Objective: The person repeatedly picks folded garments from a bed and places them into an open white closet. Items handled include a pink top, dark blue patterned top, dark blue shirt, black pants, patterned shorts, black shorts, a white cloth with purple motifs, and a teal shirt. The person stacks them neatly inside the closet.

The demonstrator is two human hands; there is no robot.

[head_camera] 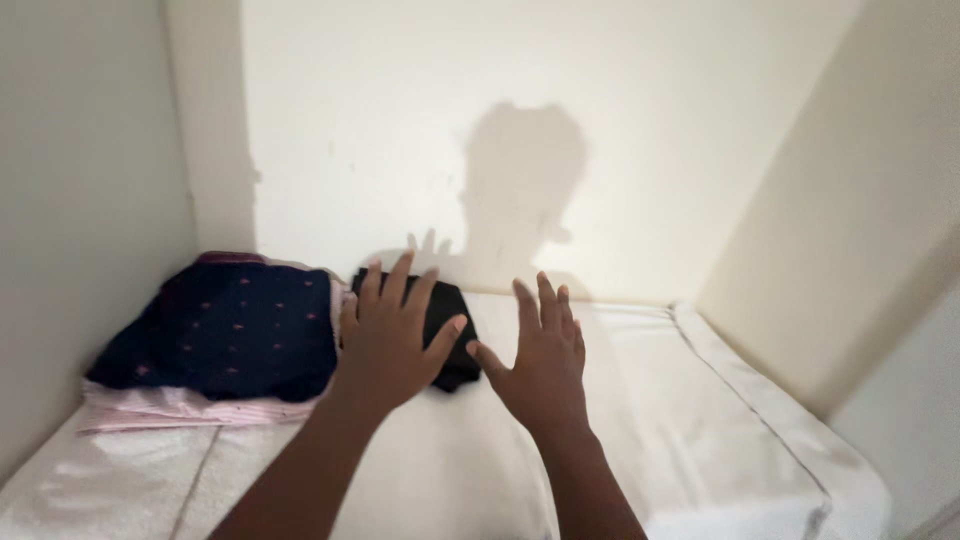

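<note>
Head view. Your left hand (390, 335): fingers spread, flat on the folded black garment (448, 318), at 12 o'clock on the white-lined shelf (740, 440). Your right hand (540, 360): spread, empty, beside it. Navy dotted cloth (225, 330) over pink cloth (170, 408), 10 o'clock. Black garment already lies folded on the shelf; hands not withdrawn.

There is one camera, worn on the person's head. It looks forward and a little down, from close behind the left hand (392, 335) and the right hand (540, 362). Past the fingers it faces a pale wall (640, 120). No other view shares this.
</note>
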